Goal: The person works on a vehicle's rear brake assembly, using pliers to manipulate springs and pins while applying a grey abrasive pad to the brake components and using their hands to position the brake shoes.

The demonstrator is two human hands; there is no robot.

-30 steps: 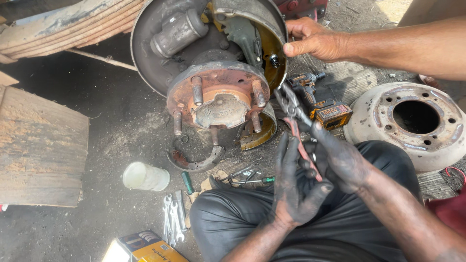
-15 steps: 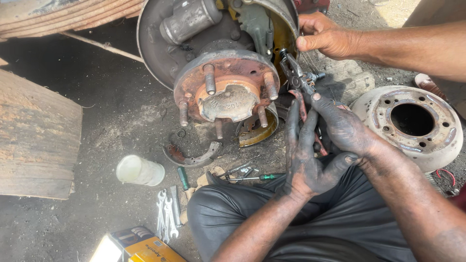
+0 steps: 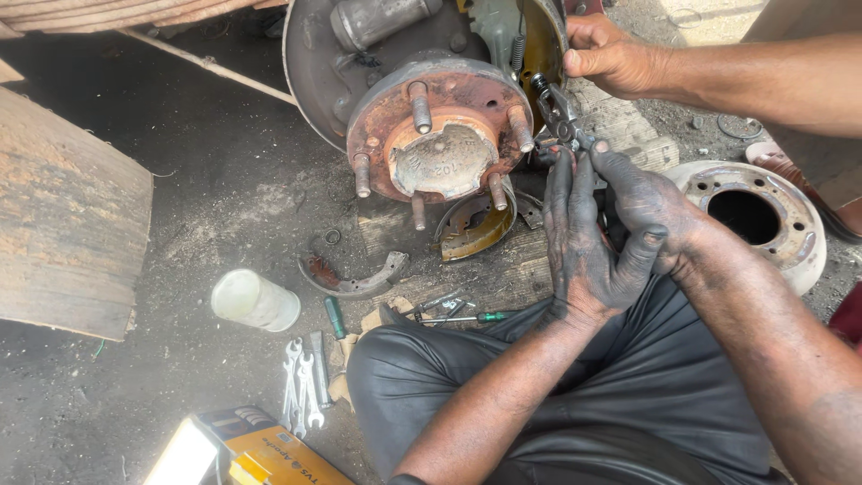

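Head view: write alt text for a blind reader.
Two greasy hands, left and right, grip pliers at a rusty wheel hub. Another person's hand steadies the brake shoe; a brake drum lies nearby.

left of the pliers [image 3: 558, 115] grip sits the hub [image 3: 440, 130], the drum [image 3: 763, 216] right, shoe [image 3: 355, 274] lower left.

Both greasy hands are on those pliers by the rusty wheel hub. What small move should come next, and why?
Probably a steady squeeze and pull with the pliers. Their tip sits at the spring beside the yellowed brake shoe, and the left hand and right hand are both clasped on the handles. Another person's hand holds the shoe's rim, seemingly steadying it beside the hub.
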